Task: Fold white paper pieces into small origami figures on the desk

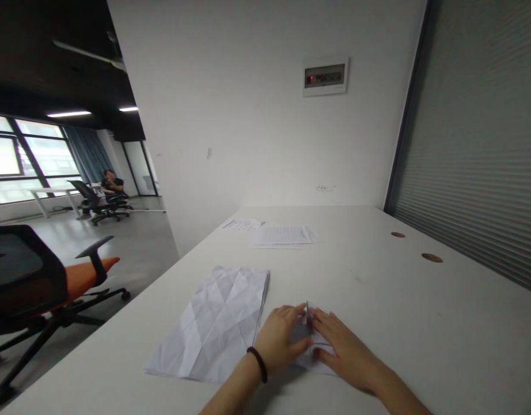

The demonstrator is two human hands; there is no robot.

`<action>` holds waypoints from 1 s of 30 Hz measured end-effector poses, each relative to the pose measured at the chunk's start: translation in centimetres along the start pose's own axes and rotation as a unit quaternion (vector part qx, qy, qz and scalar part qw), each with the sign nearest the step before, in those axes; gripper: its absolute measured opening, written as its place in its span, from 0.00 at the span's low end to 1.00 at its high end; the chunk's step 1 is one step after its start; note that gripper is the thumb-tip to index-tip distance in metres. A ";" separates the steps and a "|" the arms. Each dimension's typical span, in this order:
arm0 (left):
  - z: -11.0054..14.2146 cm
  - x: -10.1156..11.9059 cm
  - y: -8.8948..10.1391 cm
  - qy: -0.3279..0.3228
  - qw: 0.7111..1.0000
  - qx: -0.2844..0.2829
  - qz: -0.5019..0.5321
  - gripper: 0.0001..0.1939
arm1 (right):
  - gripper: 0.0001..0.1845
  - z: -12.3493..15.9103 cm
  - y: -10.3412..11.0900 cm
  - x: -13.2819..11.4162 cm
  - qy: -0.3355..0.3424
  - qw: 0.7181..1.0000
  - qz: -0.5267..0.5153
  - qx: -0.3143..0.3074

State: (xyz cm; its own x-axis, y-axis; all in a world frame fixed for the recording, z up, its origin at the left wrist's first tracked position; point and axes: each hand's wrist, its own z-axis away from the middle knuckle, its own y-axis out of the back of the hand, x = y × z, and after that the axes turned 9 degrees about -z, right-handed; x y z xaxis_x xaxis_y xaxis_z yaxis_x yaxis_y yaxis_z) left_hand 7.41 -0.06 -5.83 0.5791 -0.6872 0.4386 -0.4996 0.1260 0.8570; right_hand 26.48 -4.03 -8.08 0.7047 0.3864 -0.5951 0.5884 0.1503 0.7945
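A partly folded sheet of white paper (303, 333) lies on the white table in front of me, largely covered by my hands. My left hand (280, 337), with a dark band at the wrist, grips it from the left. From the right, my right hand (345, 349) presses on the same paper. Between the fingertips of both hands a narrow fold stands upright. Just left of my left hand is a stack of creased white paper (222, 323), marked with crossing diagonal fold lines.
Written sheets (283, 235) lie toward the far end of the table (378, 300). Two round holes (432, 257) are near its right edge, beside a ribbed panel (473, 144). An orange-seated chair (82, 279) stands left. Farther back a person (112, 183) sits.
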 end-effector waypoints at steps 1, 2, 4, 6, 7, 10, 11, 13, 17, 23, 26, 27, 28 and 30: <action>0.2 0.1 0.0 -0.031 0.998 -0.038 -0.045 0.34 | 0.31 0.0 0.0 0.0 0.001 1.000 0.003 0.000; 0.3 0.2 -0.1 -0.055 0.993 -0.071 -0.079 0.38 | 0.32 -0.1 0.0 0.1 0.001 1.000 0.004 0.000; 0.6 0.2 -0.3 -0.081 0.983 -0.121 -0.115 0.46 | 0.33 -0.1 -0.1 0.2 0.000 1.000 0.008 0.004; 0.8 0.1 -0.6 -0.087 0.977 -0.141 -0.134 0.48 | 0.33 -0.2 -0.1 0.2 0.002 1.000 0.010 0.009; 0.9 0.1 -0.7 -0.086 0.976 -0.143 -0.142 0.46 | 0.32 -0.2 -0.1 0.2 0.004 1.000 0.010 0.010; 0.9 0.2 -1.0 -0.073 0.975 -0.134 -0.159 0.41 | 0.30 -0.4 -0.1 0.2 0.010 1.000 0.010 0.019; 0.9 0.1 -1.0 -0.067 0.976 -0.130 -0.162 0.40 | 0.28 -0.5 -0.1 0.2 0.009 1.000 0.012 0.024; 0.8 0.1 -1.0 -0.055 0.977 -0.122 -0.165 0.39 | 0.26 -0.5 0.0 0.1 -0.005 1.000 0.010 0.029; 0.6 -0.4 -1.0 -0.048 0.980 -0.110 -0.160 0.38 | 0.32 0.0 0.5 0.0 -0.035 0.999 -0.016 -0.007; 0.5 -1.1 -0.1 -0.063 0.978 -0.147 -0.133 0.39 | 0.45 0.5 1.2 0.2 -0.019 0.998 -0.046 -0.042; 0.5 -1.4 1.0 -0.069 0.979 -0.162 -0.103 0.34 | 0.38 0.6 1.5 0.0 -0.034 0.997 -0.068 -0.017; 0.5 -1.4 1.4 -0.069 0.981 -0.161 -0.088 0.29 | 0.35 0.7 1.6 0.0 -0.037 0.996 -0.078 -0.003; 0.5 -1.4 1.8 -0.065 0.983 -0.155 -0.072 0.24 | 0.32 0.7 1.7 -0.1 -0.038 0.995 -0.089 0.015; 0.5 -1.5 2.3 -0.045 0.989 -0.136 -0.044 0.16 | 0.23 0.6 2.0 -0.2 -0.043 0.991 -0.111 0.060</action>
State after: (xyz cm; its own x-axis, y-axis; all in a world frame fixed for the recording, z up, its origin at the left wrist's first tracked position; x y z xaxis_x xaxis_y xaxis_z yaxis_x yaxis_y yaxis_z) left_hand 5.06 0.92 -4.64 0.5469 -0.7632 0.3442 -0.2520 0.2420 0.9370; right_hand 27.76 -4.34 -6.47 0.5807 0.2759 -0.7659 0.7723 0.1108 0.6255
